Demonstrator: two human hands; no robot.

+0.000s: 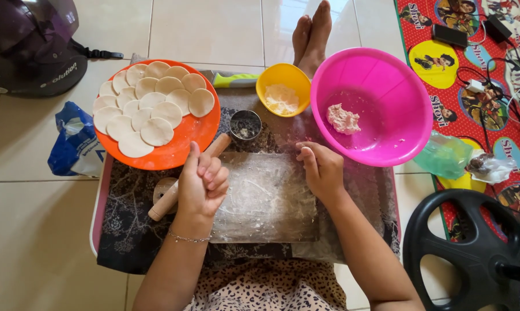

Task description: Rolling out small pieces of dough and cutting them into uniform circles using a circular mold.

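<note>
Orange plate [199,141] upper left is stacked with dough rounds [150,109]; one small dough lump [343,118] left in the pink bowl [409,98]. Left hand [202,184] curled shut on nothing, right hand [322,170] loosely closed, empty, on the floured tabletop [265,201].

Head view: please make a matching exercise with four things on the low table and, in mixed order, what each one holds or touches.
Things:
1. orange plate
2. pink bowl
3. yellow bowl
4. left hand

States:
A. holds one small pale pink lump
B. carries many flat round dough discs
C. lies beside the wooden rolling pin
D. holds white powder, like flour

Pairs: 1-B, 2-A, 3-D, 4-C
</note>
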